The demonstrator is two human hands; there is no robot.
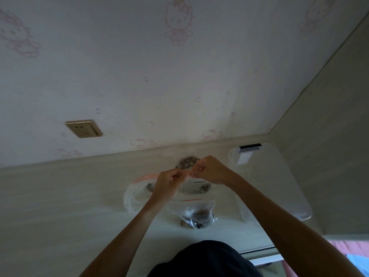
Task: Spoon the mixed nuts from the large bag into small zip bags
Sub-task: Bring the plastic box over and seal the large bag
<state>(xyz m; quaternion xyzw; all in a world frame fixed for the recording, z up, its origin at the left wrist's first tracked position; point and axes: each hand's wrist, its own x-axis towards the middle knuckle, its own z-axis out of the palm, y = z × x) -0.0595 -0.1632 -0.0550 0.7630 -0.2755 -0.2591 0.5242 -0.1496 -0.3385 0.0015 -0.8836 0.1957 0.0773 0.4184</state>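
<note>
Both hands meet above the pale table. My left hand and my right hand pinch the red-striped top edge of a small clear zip bag that holds some nuts. A second small zip bag with nuts lies nearer to me, its red strip facing the hands. Behind the hands a clear large bag with mixed nuts stands near the wall. Another loose clear bag with a red strip lies to the left. No spoon is visible.
A clear plastic storage box lid or bin with a black clasp sits at the right, against a side panel. A wall socket is on the patterned wall behind. The table's front edge lies close to my body.
</note>
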